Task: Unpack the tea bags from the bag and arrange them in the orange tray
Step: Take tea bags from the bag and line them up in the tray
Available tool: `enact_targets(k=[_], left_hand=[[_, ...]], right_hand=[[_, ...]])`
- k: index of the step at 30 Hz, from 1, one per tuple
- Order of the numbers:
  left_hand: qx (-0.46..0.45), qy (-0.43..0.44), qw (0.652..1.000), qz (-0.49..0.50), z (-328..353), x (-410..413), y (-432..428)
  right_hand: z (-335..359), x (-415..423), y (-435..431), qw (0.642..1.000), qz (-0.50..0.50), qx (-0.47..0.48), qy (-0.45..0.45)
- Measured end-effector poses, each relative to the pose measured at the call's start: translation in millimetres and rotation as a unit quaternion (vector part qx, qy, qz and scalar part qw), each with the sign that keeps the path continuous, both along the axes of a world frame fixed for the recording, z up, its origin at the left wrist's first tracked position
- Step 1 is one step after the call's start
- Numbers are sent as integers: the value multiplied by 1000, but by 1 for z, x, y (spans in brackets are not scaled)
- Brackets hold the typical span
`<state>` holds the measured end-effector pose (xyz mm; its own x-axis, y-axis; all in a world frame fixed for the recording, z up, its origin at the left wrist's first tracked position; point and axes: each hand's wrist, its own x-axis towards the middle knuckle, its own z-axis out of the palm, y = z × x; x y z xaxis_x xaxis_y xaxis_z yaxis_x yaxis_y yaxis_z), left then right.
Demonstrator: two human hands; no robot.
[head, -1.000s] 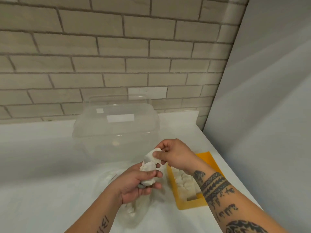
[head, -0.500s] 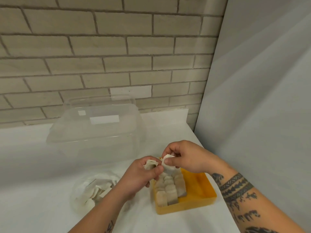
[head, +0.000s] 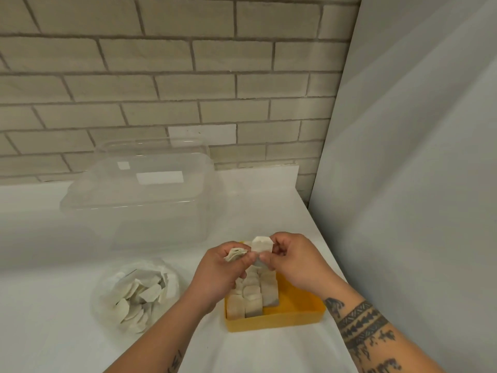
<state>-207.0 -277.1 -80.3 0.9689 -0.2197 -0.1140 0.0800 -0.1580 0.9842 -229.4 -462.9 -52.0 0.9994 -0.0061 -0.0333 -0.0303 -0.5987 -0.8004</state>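
Observation:
The orange tray (head: 301, 314) lies on the white table at lower centre, with several tea bags (head: 252, 298) standing in rows along its left side. Above the tray's far end, my right hand (head: 294, 261) pinches a single white tea bag (head: 261, 245) upright. My left hand (head: 217, 273) grips a small stack of tea bags (head: 236, 254) beside it, its fingertips touching the single bag. The clear plastic bag (head: 107, 297) lies open to the left, with many loose tea bags (head: 139, 294) inside.
A large clear plastic box (head: 139, 195) with its lid on stands behind the hands, near the brick wall. A grey panel (head: 403, 184) closes off the table's right side, close to the tray.
Both hands moved from over the plastic bag to above the orange tray. The right hand pulled one tea bag off the left hand's stack and now holds it upright.

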Motion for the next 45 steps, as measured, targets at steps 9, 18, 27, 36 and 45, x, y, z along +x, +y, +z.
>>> enact_targets(k=[9,18,27,36,45], left_hand=[[209,3,970,122,-55,14,22],[195,55,971,123,-75,13,18],[188,55,972,129,-72,9,16],[195,65,971,126,-70,10,16],[15,56,986,156,-27,-2,12]], right_hand=[[-45,-10,-12,977,-8,-144,157],[-62,-8,-3,956,-3,-188,225],[-70,-9,-5,960,-46,-176,215],[-76,-5,0,959,-18,-197,202],[-56,-12,-6,969,-30,-199,144]])
